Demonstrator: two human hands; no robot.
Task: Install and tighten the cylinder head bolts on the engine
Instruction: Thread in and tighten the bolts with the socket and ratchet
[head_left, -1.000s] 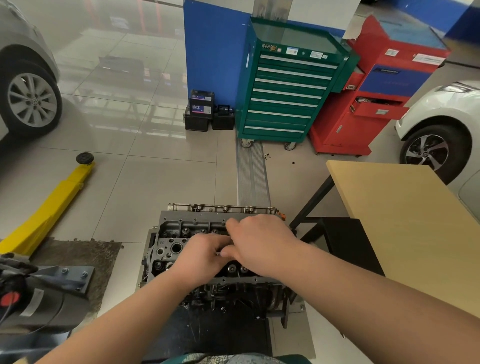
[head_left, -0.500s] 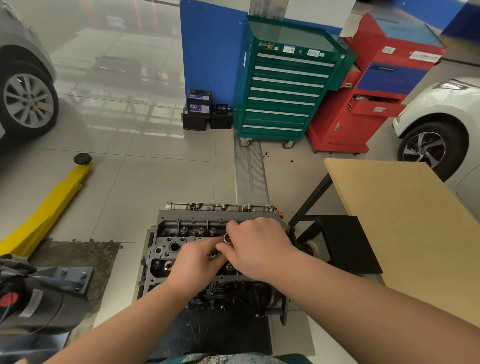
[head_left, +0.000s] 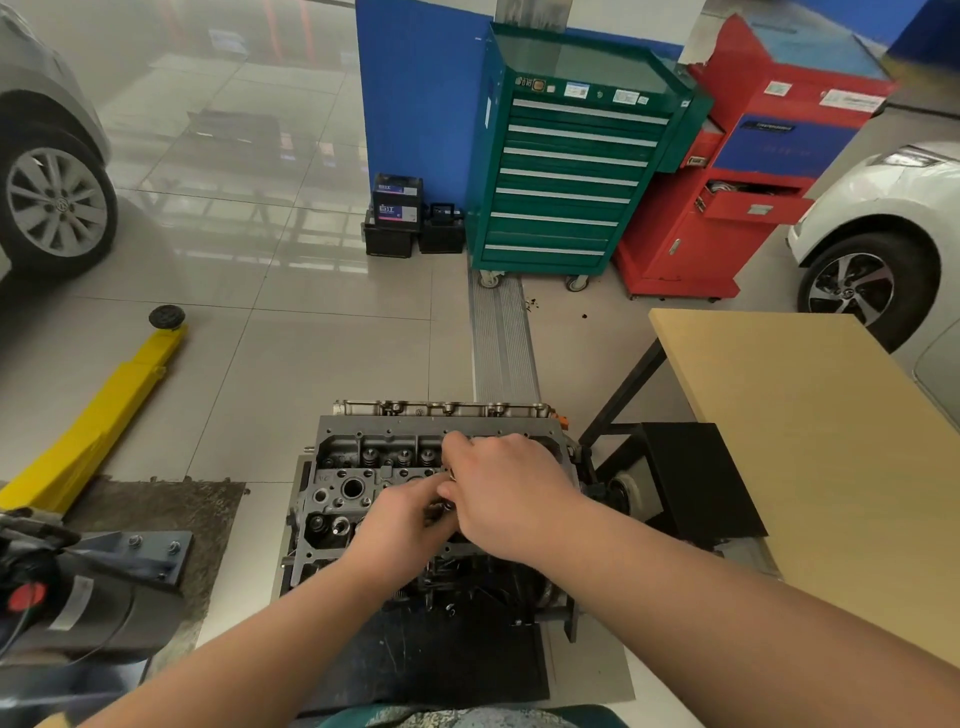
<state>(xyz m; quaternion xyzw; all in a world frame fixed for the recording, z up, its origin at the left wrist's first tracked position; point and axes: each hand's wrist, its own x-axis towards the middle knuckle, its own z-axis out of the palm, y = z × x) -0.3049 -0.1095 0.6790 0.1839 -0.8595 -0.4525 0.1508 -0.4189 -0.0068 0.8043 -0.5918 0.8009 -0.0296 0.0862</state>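
Engine (head_left: 363, 483) sits on the floor on a dark mat (head_left: 441, 660), cylinder head facing up, valve springs and open bolt holes showing on its left part. Both hands meet over the middle of the engine. Left hand (head_left: 400, 525): fingers curled, pinching a small metal piece against the head; too small to tell if it is a bolt. Right hand (head_left: 511, 493): fingers curled down over the same spot, touching the left fingertips; what it holds is hidden. Beyond the engine: green drawer cabinet (head_left: 566, 171), drawers closed. Right of it, red cabinet (head_left: 737, 171), one drawer open, contents unclear. Wooden table (head_left: 810, 447) right of the engine
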